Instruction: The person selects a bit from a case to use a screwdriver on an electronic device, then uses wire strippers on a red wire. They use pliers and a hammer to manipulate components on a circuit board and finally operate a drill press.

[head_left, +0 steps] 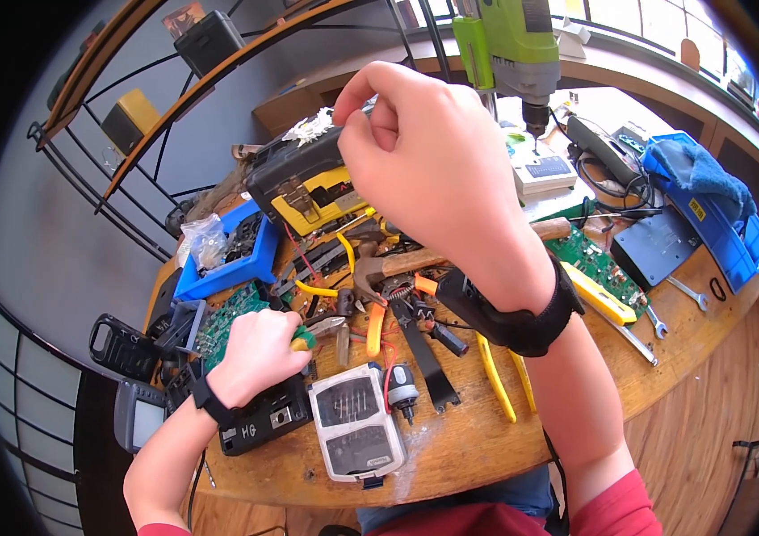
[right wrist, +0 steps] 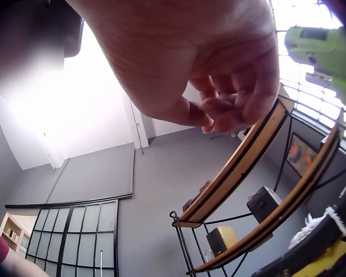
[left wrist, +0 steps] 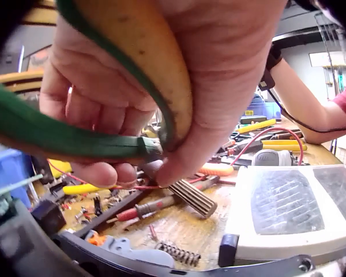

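My left hand (head_left: 259, 357) grips a pair of pliers (head_left: 305, 338) with green and yellow handles, low over the cluttered workbench. In the left wrist view the two curved handles (left wrist: 63, 130) spread apart under the palm and meet near the thumb. Beneath that hand lies a black case marked HQ (head_left: 263, 424), with a drill bit case (head_left: 357, 420) just to its right. My right hand (head_left: 437, 147) is raised high before the black and yellow toolbox (head_left: 308, 210). Its fingers are loosely curled, and nothing shows between them in the right wrist view.
A hammer (head_left: 415, 259), yellow-handled pliers (head_left: 497, 380) and several other tools cover the bench middle. Blue bins (head_left: 184, 284) stand at the left and right. A green drill (head_left: 522, 54) stands upright at the back, and shelves (right wrist: 236, 184) rise at the far left.
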`<action>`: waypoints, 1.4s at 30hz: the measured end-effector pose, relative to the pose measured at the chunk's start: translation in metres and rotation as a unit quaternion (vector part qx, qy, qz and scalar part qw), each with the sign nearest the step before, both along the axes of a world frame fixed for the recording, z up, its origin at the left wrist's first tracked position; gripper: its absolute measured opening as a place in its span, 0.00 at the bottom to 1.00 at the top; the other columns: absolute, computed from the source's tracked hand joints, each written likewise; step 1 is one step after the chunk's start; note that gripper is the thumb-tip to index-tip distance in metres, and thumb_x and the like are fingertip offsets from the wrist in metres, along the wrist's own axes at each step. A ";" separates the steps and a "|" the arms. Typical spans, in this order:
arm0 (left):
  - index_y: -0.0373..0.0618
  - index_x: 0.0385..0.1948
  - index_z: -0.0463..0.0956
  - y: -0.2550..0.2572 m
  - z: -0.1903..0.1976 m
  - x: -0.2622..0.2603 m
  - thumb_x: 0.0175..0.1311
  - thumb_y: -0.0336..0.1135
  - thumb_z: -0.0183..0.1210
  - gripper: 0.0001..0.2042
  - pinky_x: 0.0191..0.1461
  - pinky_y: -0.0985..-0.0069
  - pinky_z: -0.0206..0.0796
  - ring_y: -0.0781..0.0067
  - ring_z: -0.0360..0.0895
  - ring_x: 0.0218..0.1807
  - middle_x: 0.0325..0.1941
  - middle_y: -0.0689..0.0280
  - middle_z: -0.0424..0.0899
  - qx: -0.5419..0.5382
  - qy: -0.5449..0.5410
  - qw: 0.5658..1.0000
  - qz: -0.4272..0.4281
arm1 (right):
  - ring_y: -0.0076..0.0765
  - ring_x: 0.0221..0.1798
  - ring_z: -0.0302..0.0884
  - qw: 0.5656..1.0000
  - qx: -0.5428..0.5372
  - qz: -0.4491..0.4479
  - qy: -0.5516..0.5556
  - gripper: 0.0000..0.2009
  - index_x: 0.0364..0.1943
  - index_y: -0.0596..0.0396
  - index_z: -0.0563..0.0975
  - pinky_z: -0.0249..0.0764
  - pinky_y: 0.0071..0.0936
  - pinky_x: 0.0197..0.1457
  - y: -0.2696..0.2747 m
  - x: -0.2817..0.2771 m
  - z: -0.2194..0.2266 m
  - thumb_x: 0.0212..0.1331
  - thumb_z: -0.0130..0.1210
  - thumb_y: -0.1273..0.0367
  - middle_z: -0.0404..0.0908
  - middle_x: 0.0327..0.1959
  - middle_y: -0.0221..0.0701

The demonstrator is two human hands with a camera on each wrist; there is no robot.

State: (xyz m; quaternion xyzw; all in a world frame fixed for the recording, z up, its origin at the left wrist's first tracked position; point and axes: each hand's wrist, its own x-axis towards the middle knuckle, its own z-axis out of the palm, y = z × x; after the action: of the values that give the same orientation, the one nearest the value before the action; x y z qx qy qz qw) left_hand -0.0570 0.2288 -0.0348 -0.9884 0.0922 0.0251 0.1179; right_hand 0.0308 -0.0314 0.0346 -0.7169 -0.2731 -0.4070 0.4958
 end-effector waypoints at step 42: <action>0.41 0.65 0.68 -0.108 -0.024 0.057 0.55 0.47 0.73 0.37 0.69 0.56 0.66 0.45 0.74 0.62 0.57 0.49 0.78 -0.366 -0.121 0.885 -0.260 | 0.49 0.30 0.84 0.999 -0.023 0.002 0.023 0.06 0.33 0.52 0.84 0.79 0.43 0.40 -0.002 0.002 0.002 0.58 0.57 0.68 0.83 0.21 0.35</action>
State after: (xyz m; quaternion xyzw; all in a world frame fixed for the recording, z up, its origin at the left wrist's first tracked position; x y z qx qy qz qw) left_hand -0.0003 0.1206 -0.0590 -0.8971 0.3340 -0.1617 -0.2399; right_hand 0.0327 -0.0337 0.0363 -0.7368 -0.2722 -0.3834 0.4859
